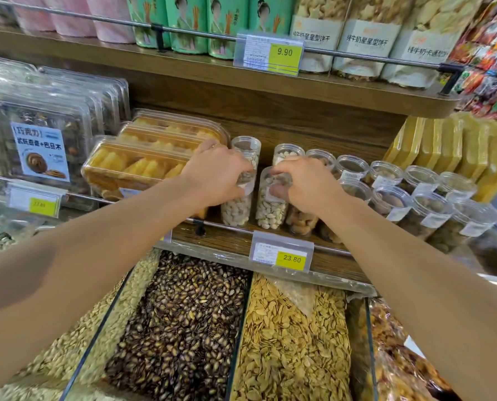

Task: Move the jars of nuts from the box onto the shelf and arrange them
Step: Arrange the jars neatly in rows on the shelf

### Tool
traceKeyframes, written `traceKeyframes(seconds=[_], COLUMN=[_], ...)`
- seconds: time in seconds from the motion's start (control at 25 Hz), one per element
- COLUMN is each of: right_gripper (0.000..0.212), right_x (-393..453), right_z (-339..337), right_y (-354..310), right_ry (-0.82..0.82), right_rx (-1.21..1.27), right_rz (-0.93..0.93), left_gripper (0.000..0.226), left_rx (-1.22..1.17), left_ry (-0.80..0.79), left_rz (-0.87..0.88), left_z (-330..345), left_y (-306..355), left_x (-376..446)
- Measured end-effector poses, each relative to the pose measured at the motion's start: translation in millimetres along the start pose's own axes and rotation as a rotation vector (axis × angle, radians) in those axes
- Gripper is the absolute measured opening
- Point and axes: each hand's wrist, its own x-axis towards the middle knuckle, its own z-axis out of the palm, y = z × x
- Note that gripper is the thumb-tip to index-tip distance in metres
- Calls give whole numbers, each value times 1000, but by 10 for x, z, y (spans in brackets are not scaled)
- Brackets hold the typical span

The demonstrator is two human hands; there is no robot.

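Two clear plastic jars of pale nuts stand at the front of the wooden shelf [227, 241]. My left hand [215, 175] is wrapped around the upper part of the left jar [237, 209]. My right hand [305, 183] grips the lid end of the right jar [270, 209], which holds pistachios. Behind them stand two more jars, one [245, 147] nearly empty at the top, another [287, 153] with nuts. The box is not in view.
Several more clear jars [415, 195] fill the shelf to the right. Flat trays of yellow pastries [143, 163] lie at the left, touching my left hand. Open bins of seeds [183, 328] sit below. A price tag [282, 253] hangs on the rail.
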Motion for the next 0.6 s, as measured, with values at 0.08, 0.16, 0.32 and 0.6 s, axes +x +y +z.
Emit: traceKeyframes(seconds=[0.08, 0.16, 0.32, 0.6], right_gripper=[40, 40, 42, 37], right_x=[-11, -20, -35, 175], right_z=[23, 35, 37, -157], right_y=[0, 4, -4, 149], right_ry=[15, 23, 20, 35], right_rx=[16, 23, 8, 38], right_rz=[3, 4, -12, 94], left_gripper=[48, 51, 51, 36], left_rx=[-14, -29, -49, -197], left_ry=[-39, -42, -5, 55], left_rz=[19, 26, 53, -114], left_z=[11, 15, 34, -218], left_y=[-69, -84, -62, -321], left_x=[27, 47, 10, 288])
